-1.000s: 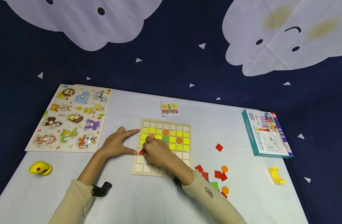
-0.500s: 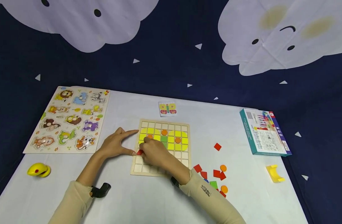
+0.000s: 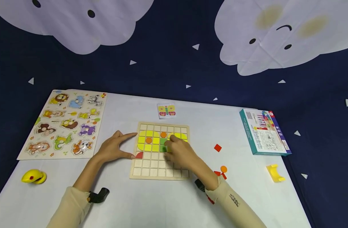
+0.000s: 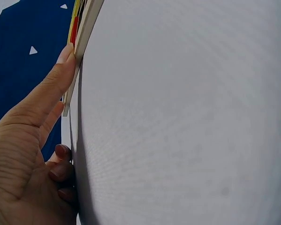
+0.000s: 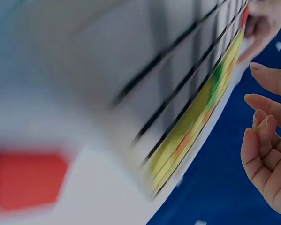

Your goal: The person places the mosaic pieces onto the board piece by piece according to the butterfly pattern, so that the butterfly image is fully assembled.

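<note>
A wooden grid board point(image 3: 149, 172) lies on the table, its upper cells filled with yellow, orange and green pieces. At its left side sits a red quarter-round piece point(image 3: 139, 155) in a cell. My left hand point(image 3: 112, 148) has thumb and index finger spread, their tips touching the board's left edge; in the left wrist view the thumb point(image 4: 53, 84) rests on that edge near the red. Over the right half of the board hovers my right hand point(image 3: 181, 152), hiding several pieces. In the right wrist view its fingers point(image 5: 267, 164) are loosely bent, with no piece visible between them.
Behind the board lies a butterfly pattern card point(image 3: 166, 111). An animal puzzle point(image 3: 68, 126) is at the left, above a yellow toy point(image 3: 34, 176). To the right are a red square point(image 3: 217, 148), an orange disc point(image 3: 223, 169), a game box point(image 3: 265, 131) and a yellow curved piece point(image 3: 275, 173).
My right hand has left the red piece at the board's left side and moved right across the board. The left hand stays at the edge. The head view has shifted slightly.
</note>
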`<action>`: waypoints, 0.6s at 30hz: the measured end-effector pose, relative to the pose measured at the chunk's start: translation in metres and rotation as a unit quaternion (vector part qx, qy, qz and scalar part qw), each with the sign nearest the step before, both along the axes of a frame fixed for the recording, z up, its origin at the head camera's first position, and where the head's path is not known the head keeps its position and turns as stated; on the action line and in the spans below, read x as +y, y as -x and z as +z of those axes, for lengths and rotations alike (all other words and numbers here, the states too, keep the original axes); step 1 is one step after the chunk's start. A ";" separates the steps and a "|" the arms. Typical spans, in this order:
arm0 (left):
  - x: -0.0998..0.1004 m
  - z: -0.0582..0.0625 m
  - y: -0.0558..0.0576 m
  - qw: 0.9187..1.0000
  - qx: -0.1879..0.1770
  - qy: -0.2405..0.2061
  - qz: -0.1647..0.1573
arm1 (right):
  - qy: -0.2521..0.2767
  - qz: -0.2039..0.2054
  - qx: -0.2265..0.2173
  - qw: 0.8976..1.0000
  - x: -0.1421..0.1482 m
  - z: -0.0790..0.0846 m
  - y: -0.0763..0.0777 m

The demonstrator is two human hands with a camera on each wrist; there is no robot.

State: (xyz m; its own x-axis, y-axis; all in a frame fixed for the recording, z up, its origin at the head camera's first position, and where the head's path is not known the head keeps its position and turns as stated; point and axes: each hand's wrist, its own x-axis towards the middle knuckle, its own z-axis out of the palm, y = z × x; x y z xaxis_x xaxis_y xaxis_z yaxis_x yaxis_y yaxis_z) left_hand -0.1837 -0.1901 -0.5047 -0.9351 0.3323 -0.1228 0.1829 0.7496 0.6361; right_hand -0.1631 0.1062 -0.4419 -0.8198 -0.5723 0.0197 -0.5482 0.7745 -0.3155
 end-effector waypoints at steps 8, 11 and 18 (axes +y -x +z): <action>-0.001 0.000 0.000 1.000 -0.003 -0.002 0.001 | -0.023 -0.128 -0.017 0.991 0.078 -0.012 0.004; -0.001 0.000 0.000 1.000 -0.001 -0.002 0.000 | -0.026 -0.169 -0.003 0.985 0.105 -0.018 0.003; 0.000 -0.001 0.000 1.000 0.003 0.000 -0.003 | -0.010 -0.210 0.005 0.978 0.151 -0.025 0.001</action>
State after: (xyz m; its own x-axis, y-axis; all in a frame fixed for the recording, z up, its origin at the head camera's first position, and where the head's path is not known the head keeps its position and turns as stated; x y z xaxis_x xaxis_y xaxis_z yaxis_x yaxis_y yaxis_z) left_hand -0.1838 -0.1904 -0.5055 -0.9335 0.3386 -0.1179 0.1915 0.7488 0.6346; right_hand -0.1642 0.2568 -0.4672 -0.9823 -0.1860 0.0219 -0.1841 0.9379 -0.2942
